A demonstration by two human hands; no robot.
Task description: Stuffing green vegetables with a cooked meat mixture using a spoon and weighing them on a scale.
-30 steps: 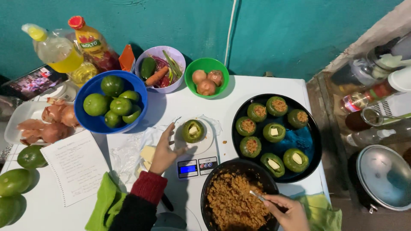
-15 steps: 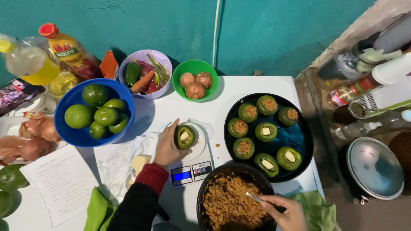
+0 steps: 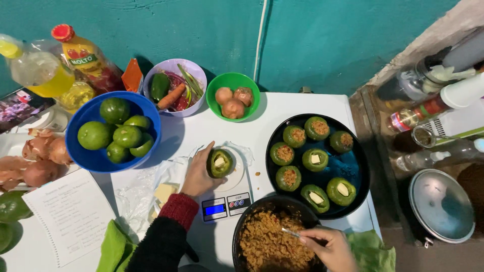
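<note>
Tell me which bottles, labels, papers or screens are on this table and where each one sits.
Kitchen scale screen: small blue-lit rectangle, front of the white scale, by the left hand.
Oil bottle: back left, yellow, red cap, dark label.
Clear bottle: far left, yellow liquid.
Printed sheet: front left, white.

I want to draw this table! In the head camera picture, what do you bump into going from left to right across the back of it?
Yellow oil bottle → blue bowl of green peppers → lilac bowl of vegetables → green bowl of onions → black tray of stuffed peppers → metal lid.
</note>
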